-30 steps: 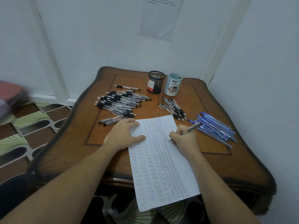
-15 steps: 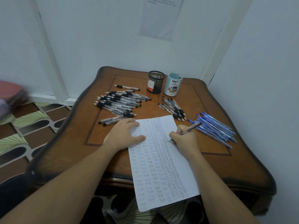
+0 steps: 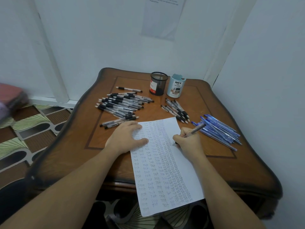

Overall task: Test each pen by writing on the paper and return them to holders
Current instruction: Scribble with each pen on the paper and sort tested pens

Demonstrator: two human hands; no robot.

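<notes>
Right hand (image 3: 188, 141) pinching pen (image 3: 195, 129) on paper (image 3: 186, 172), left hand (image 3: 126, 138) spread flat

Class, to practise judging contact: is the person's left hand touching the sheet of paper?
Touching. The head view shows the left hand resting on the upper left part of the paper, thumb stretched across the writing, with no gap visible.

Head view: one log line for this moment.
phase: writing test | right grip: holds pen, tip at paper | left grip: presses paper | mesh holder, blue holder: upright
</notes>
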